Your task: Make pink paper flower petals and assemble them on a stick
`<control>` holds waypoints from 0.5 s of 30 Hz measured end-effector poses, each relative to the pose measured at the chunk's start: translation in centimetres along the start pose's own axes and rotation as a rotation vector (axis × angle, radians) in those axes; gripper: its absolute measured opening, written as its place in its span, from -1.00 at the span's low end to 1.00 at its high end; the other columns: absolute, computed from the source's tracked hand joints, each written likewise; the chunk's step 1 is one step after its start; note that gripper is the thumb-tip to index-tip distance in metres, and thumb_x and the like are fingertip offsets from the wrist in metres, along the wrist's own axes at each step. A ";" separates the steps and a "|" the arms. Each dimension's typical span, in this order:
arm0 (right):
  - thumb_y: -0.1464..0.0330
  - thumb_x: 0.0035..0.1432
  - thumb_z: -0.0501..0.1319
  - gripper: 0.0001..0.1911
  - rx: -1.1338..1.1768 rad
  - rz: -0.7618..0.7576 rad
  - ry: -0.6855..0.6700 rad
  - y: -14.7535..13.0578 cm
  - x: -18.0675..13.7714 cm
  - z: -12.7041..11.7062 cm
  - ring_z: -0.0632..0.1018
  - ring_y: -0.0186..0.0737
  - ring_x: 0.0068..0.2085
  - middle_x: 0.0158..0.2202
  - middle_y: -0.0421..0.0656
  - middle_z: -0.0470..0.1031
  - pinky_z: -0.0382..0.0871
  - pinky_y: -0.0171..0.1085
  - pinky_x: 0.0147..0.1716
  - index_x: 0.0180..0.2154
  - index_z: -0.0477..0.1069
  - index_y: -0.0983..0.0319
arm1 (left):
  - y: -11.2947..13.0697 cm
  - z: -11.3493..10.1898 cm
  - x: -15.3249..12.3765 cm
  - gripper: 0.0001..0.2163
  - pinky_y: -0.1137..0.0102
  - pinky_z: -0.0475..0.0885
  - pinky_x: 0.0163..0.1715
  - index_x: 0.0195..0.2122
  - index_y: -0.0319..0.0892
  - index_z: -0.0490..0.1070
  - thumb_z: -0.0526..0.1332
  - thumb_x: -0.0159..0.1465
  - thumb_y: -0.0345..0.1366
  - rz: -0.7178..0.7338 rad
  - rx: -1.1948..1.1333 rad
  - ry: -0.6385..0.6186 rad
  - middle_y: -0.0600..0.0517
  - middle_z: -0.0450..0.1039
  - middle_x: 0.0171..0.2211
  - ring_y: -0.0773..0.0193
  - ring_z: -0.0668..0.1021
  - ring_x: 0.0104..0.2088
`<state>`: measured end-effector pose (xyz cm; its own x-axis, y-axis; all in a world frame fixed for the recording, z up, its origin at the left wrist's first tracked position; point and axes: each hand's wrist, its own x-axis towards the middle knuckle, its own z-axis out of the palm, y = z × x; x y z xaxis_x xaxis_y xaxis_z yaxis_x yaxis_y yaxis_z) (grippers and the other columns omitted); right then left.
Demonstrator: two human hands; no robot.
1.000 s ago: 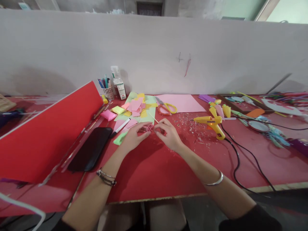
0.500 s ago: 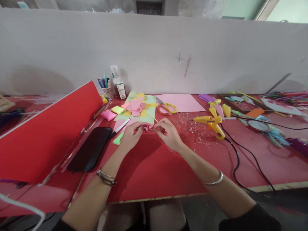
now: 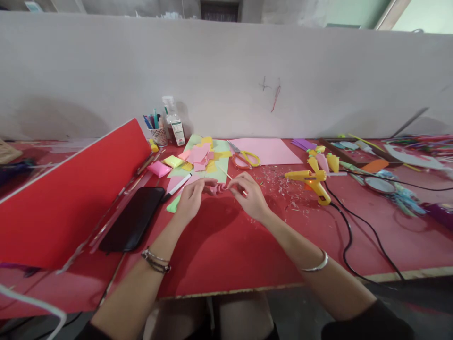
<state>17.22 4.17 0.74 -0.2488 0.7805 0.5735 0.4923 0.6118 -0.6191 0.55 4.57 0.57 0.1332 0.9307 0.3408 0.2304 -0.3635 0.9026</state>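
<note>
Both of my hands meet over the middle of the red table. My left hand and my right hand pinch a small pink coiled paper strip between their fingertips, one at each end. The coil looks partly unrolled into a loose spiral, held just above the tabletop. A thin wooden stick lies just behind the hands.
A black phone and a tilted red board lie to the left. Behind are pink and yellow paper scraps, scissors, a pink sheet and a pen cup. A yellow glue gun with black cable sits right.
The pink coil has loosened from a tight roll into an open spiral, and both hands have shifted slightly up and apart.
</note>
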 end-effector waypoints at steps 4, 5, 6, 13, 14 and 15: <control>0.58 -0.01 0.07 -0.84 0.008 0.006 -0.001 0.0 0.0 0.0 0.31 -0.36 -0.45 -0.45 -0.20 0.23 0.20 -0.37 -0.49 -0.45 0.31 0.22 | -0.1 0.1 0.0 -0.61 0.38 0.37 -0.32 -0.25 -0.28 0.37 -0.15 0.18 -0.15 -0.003 -0.011 -0.013 -0.06 0.46 -0.31 0.32 0.50 -0.44; 0.57 -0.01 0.07 -0.84 0.014 0.005 -0.003 0.0 0.0 0.0 0.30 -0.36 -0.45 -0.45 -0.20 0.23 0.20 -0.37 -0.49 -0.45 0.31 0.22 | -0.2 0.1 -0.1 -0.62 0.39 0.37 -0.31 -0.20 -0.27 0.35 -0.11 0.17 -0.15 0.011 -0.002 -0.015 -0.07 0.44 -0.27 0.33 0.50 -0.42; 0.57 -0.01 0.07 -0.85 0.020 0.003 -0.006 0.0 0.0 0.0 0.30 -0.36 -0.45 -0.45 -0.20 0.23 0.20 -0.37 -0.49 -0.45 0.31 0.22 | -0.2 0.1 -0.1 -0.64 0.39 0.37 -0.31 -0.16 -0.27 0.32 -0.08 0.16 -0.17 0.025 0.012 -0.018 -0.08 0.42 -0.22 0.34 0.49 -0.41; 0.53 0.03 0.07 -0.87 0.057 -0.014 -0.026 0.1 0.0 0.1 0.32 -0.35 -0.41 -0.45 -0.20 0.22 0.23 -0.34 -0.43 -0.44 0.33 0.21 | 0.1 0.3 0.0 -0.69 0.41 0.39 -0.29 -0.16 -0.20 0.34 0.10 0.08 -0.21 0.014 0.002 -0.126 -0.03 0.43 -0.27 0.34 0.46 -0.35; 0.52 0.04 0.07 -0.87 0.065 -0.010 -0.027 0.0 0.0 0.1 0.32 -0.35 -0.41 -0.45 -0.20 0.23 0.23 -0.34 -0.43 -0.43 0.33 0.21 | 0.1 0.2 0.0 -0.71 0.41 0.39 -0.30 -0.18 -0.20 0.36 0.11 0.08 -0.21 0.017 0.002 -0.129 -0.02 0.44 -0.29 0.34 0.46 -0.36; 0.52 0.04 0.07 -0.87 0.075 -0.005 -0.030 0.0 0.0 0.2 0.32 -0.35 -0.42 -0.45 -0.20 0.23 0.23 -0.35 -0.44 -0.43 0.33 0.21 | 0.1 0.2 0.0 -0.72 0.41 0.39 -0.32 -0.21 -0.19 0.37 0.11 0.08 -0.22 0.021 0.007 -0.126 -0.02 0.44 -0.29 0.34 0.46 -0.37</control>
<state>17.11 4.20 0.62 -0.2760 0.7803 0.5612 0.4277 0.6226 -0.6553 0.79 4.47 0.62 0.2578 0.9103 0.3240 0.2330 -0.3840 0.8935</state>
